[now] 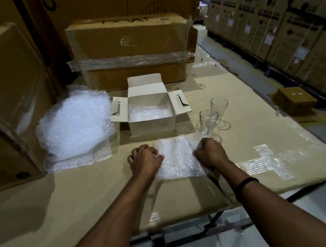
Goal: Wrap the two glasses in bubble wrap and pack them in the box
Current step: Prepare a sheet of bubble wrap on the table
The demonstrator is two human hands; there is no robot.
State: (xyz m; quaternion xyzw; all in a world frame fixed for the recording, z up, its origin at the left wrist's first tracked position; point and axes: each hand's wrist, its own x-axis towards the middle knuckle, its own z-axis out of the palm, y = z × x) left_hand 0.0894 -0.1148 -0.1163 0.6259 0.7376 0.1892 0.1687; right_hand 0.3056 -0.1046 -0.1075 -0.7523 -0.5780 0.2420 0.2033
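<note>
Near glass (209,122) and far glass (219,105) are stood on the desk (84,194), right of the box (152,124). The bubble wrap sheet (177,158) is gripped at both side edges by curled fingers of left hand (145,159) and right hand (211,152).

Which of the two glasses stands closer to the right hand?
The front glass, just beyond the right hand; the other glass stands farther back and to its right.
</note>
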